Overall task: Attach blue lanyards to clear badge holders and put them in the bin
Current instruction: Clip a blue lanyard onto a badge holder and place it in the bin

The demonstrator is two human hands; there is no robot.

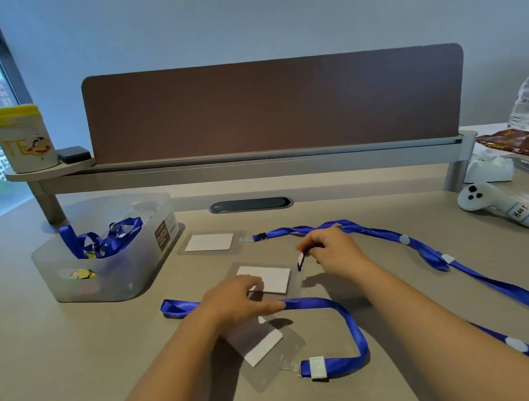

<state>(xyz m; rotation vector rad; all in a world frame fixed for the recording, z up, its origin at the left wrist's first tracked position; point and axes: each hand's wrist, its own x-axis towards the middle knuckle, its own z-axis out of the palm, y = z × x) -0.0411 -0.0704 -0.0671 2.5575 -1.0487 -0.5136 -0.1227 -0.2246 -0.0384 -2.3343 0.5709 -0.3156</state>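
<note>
On the desk [72,352], clear badge holders [265,280] hold white cards beside blue lanyards [352,325].

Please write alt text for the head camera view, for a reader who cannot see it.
Over a desk, a person's left hand presses a clear badge holder while the right hand pinches a blue lanyard clip. A translucent bin with finished lanyards sits at left.

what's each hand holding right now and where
Right hand pinches a blue lanyard's clip end. Left hand presses the middle badge holder, apparently gripping nothing.

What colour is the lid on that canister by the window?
Yellow lid, seen in the head view.
</note>
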